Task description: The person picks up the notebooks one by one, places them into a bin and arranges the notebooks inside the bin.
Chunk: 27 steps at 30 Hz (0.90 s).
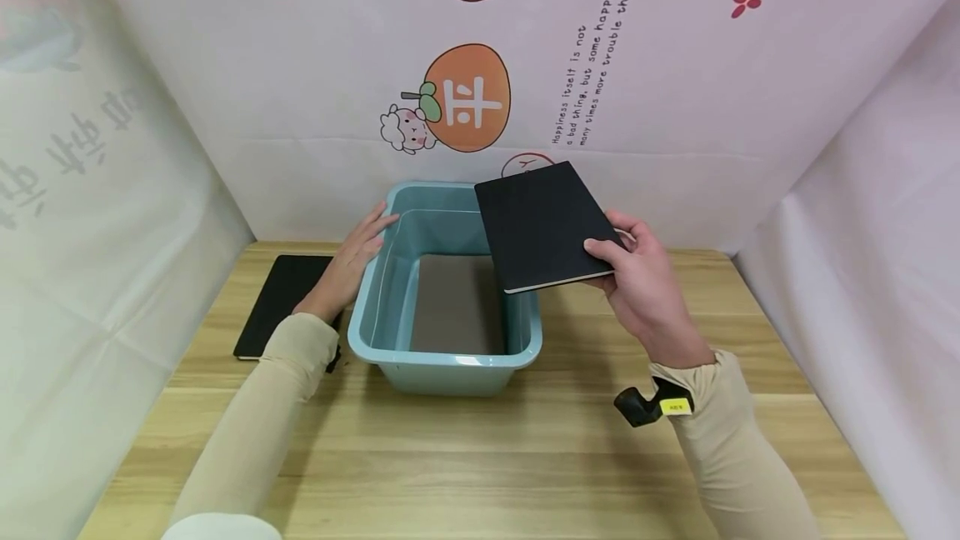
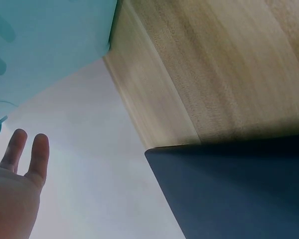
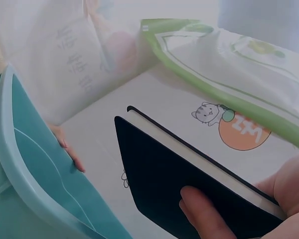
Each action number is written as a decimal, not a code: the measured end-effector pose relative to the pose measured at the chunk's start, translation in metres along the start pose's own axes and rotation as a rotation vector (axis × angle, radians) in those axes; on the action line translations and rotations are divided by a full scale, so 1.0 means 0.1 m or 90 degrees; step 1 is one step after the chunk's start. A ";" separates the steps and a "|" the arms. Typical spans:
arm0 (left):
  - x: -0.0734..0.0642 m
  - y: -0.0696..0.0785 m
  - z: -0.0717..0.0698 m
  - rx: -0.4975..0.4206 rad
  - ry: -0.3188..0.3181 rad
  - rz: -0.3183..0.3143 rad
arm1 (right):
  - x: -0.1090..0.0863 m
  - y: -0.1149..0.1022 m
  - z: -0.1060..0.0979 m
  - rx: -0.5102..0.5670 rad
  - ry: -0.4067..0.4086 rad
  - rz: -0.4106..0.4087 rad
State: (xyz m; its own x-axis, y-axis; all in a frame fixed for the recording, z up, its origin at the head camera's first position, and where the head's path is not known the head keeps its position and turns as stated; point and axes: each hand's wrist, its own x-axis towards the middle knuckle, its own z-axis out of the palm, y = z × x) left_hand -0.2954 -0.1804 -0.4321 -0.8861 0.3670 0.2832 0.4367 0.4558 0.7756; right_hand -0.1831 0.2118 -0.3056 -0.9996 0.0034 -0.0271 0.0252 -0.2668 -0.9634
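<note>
My right hand grips a black notebook by its right edge, thumb on the cover. The notebook is tilted above the right side of a light blue plastic basin. Cream page edges show between its covers in the right wrist view. My left hand, fingers extended, rests at the basin's left rim. Beneath the left wrist, a second black notebook lies on the table, partly hidden by the arm. Inside the basin is a flat grey-brown surface; I cannot tell whether it is an object or the basin's floor.
The basin stands on a wood-grain table. Behind it hangs a white printed cloth with cartoon figures and lettering, and white cloth also encloses both sides. A black wrist device sits on the right sleeve.
</note>
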 end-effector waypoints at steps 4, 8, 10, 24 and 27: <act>-0.01 -0.01 0.00 0.000 0.003 0.005 | 0.03 0.03 0.06 -0.002 -0.001 0.005; -0.01 -0.01 0.00 0.002 0.004 0.006 | 0.06 0.05 0.13 -0.003 -0.008 0.009; -0.01 -0.01 0.00 0.003 0.003 0.004 | 0.08 0.07 0.15 -0.002 -0.011 0.011; -0.01 -0.02 0.01 0.001 0.000 0.010 | 0.14 0.18 0.29 -0.009 -0.028 0.040; -0.01 -0.01 0.00 0.001 0.001 0.008 | 0.15 0.19 0.33 -0.015 -0.034 0.048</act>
State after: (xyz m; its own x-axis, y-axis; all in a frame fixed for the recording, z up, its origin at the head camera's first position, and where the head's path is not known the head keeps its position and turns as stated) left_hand -0.2953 -0.1808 -0.4331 -0.8812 0.3705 0.2936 0.4474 0.4530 0.7711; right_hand -0.1975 0.1752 -0.3151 -0.9940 -0.0679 -0.0859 0.0999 -0.2415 -0.9653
